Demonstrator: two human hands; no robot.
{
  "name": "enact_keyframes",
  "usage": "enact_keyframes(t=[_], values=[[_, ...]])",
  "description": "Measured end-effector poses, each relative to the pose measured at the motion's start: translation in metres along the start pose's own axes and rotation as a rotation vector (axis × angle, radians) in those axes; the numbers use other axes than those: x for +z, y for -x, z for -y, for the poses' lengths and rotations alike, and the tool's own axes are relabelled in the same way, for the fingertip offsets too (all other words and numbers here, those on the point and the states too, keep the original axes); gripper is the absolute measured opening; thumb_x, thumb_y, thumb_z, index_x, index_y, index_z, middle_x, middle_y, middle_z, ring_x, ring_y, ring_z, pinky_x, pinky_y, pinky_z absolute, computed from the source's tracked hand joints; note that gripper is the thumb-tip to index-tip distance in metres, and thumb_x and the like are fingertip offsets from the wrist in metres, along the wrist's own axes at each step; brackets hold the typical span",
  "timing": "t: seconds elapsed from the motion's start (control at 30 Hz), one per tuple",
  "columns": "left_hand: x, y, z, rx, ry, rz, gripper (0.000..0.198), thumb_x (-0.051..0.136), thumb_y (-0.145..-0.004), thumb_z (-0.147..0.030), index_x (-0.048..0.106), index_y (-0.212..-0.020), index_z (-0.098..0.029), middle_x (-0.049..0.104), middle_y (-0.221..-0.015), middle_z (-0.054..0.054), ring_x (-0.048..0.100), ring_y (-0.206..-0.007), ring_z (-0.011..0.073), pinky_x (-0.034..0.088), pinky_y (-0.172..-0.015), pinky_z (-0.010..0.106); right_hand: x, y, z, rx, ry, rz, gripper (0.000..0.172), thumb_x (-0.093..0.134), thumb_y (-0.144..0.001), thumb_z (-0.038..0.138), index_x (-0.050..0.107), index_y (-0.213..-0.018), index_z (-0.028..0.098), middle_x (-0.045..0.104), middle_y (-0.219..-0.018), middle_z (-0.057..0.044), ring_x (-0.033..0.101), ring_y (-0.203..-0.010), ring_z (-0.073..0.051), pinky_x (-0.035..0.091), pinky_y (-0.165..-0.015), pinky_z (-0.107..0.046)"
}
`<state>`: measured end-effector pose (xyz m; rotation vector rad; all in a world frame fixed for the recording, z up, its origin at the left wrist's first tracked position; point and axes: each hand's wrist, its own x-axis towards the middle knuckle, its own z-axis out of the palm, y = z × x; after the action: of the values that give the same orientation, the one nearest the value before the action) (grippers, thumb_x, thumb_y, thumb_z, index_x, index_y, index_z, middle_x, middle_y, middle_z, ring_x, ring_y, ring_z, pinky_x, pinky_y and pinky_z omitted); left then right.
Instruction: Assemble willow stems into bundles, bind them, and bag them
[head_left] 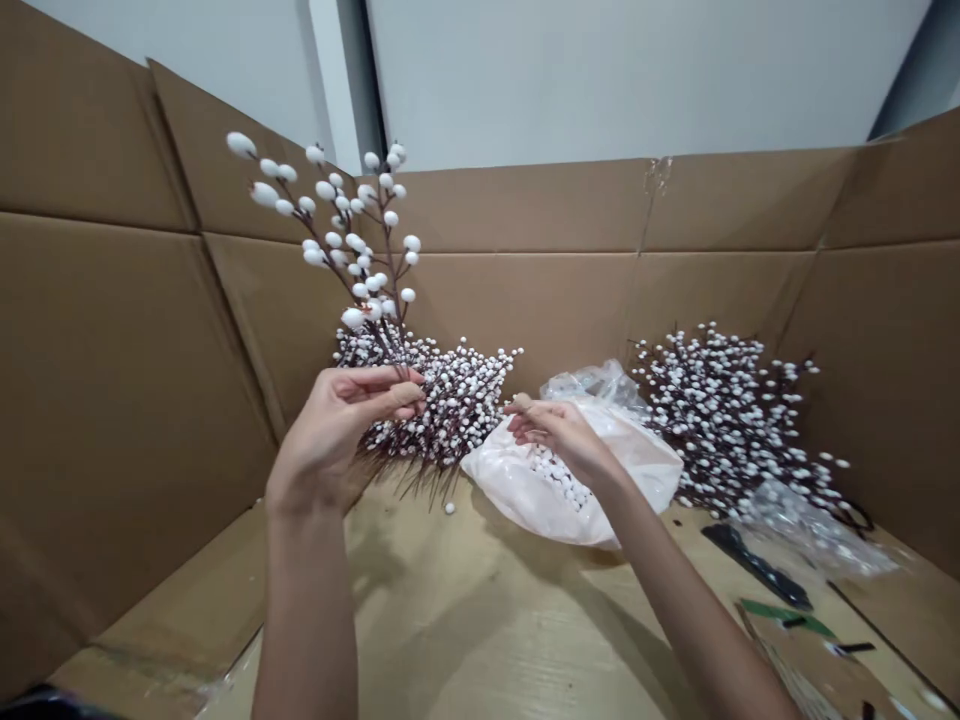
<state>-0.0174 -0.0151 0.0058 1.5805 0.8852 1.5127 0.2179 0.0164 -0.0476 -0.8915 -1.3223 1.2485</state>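
Note:
My left hand (356,420) is closed on the stem of an artificial berry branch (360,250), gripped between thumb and fingers. The branch rises upright, its brown twigs carrying many white berries. To the right, my right hand (559,430) hovers above an open white plastic bag (645,465). Its fingers are curled and brought together at the tips; whatever they hold, if anything, is too small to make out. Loose white berries (561,480) lie inside the bag, below that hand. Behind my left hand is a heap of similar berry branches (457,400).
Another pile of berry branches (720,420) stands at the right. Clear plastic wrap (817,525), a black object (757,565) and a cardboard piece (817,660) lie at the front right. One stray berry (450,508) rests on the table. Cardboard walls (525,290) surround the work surface.

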Motion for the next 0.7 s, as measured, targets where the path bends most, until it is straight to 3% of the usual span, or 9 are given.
enact_keyframes(t=[0.17, 0.27, 0.4, 0.57, 0.7], values=[[-0.023, 0.002, -0.002, -0.008, 0.002, -0.009, 0.020, 0.083, -0.058, -0.028, 0.075, -0.072, -0.017, 0.069, -0.069, 0.003, 0.062, -0.061, 0.0113, 0.052, -0.058, 0.019, 0.043, -0.055, -0.024, 0.125, 0.125, 0.005, 0.019, 0.062, -0.088, 0.020, 0.064, -0.072, 0.010, 0.062, -0.064, 0.000, 0.057, -0.057, -0.007, 0.049, -0.062, -0.022], [-0.027, 0.005, -0.002, 0.009, 0.037, -0.019, 0.024, 0.084, -0.058, -0.030, 0.075, -0.075, -0.015, 0.070, -0.071, 0.004, 0.063, -0.062, 0.0120, 0.054, -0.059, 0.018, 0.066, -0.091, -0.032, 0.215, 0.192, -0.041, 0.016, 0.058, -0.092, 0.026, 0.062, -0.093, 0.011, 0.064, -0.085, -0.002, 0.061, -0.069, -0.011, 0.053, -0.065, -0.026], [-0.033, 0.009, -0.003, 0.015, 0.074, -0.028, 0.023, 0.085, -0.058, -0.029, 0.075, -0.075, -0.015, 0.070, -0.072, 0.003, 0.063, -0.061, 0.0099, 0.053, -0.059, 0.016, 0.086, -0.126, -0.037, 0.290, 0.232, -0.104, 0.029, 0.057, -0.092, 0.031, 0.058, -0.114, 0.013, 0.062, -0.110, -0.008, 0.063, -0.091, -0.018, 0.055, -0.077, -0.036], [-0.043, 0.009, -0.002, 0.041, 0.070, -0.046, 0.021, 0.084, -0.061, -0.029, 0.076, -0.076, -0.015, 0.070, -0.073, 0.003, 0.062, -0.061, 0.0103, 0.054, -0.059, 0.017, 0.096, -0.146, -0.038, 0.266, 0.262, -0.148, 0.033, 0.056, -0.092, 0.032, 0.055, -0.120, 0.015, 0.059, -0.118, -0.009, 0.061, -0.100, -0.020, 0.053, -0.083, -0.041], [-0.046, 0.010, -0.002, 0.036, 0.073, -0.051, 0.022, 0.084, -0.060, -0.028, 0.076, -0.077, -0.015, 0.071, -0.074, 0.003, 0.062, -0.061, 0.0107, 0.055, -0.060, 0.018, 0.096, -0.139, -0.037, 0.145, 0.272, -0.116, 0.034, 0.057, -0.092, 0.033, 0.055, -0.121, 0.015, 0.058, -0.120, -0.009, 0.061, -0.101, -0.022, 0.053, -0.085, -0.041]])
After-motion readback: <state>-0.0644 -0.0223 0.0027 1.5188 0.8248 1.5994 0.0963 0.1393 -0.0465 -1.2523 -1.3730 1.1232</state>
